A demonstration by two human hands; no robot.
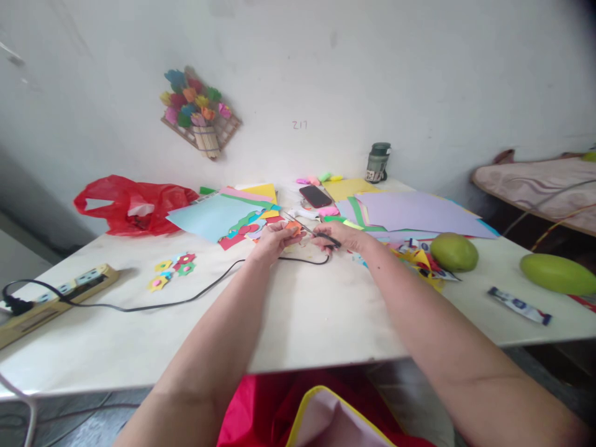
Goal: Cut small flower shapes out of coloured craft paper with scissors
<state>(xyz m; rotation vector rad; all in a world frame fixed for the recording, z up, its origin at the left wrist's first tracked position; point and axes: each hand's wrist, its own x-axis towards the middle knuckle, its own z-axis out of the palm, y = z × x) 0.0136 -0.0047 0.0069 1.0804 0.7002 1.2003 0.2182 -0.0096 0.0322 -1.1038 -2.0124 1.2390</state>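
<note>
Near the middle of the white table, my left hand (274, 241) pinches a small piece of orange paper (293, 227). My right hand (341, 238) is closed on black-handled scissors (327, 238), whose blades point left toward the orange paper. Cut scraps of red, green and blue paper (244, 231) lie just beyond my left hand. Several small paper flowers (185, 269) with round centres rest to the left. Sheets of light blue paper (202, 217) lie behind on the left, and lilac sheets (414, 211) behind on the right.
A black cable (172, 304) runs from a power strip (60, 298) toward my hands. A red plastic bag (135, 208) sits at the back left. At the back are a phone (315, 196) and a bottle (377, 162). Green fruits (454, 252) and a tube (520, 305) lie right.
</note>
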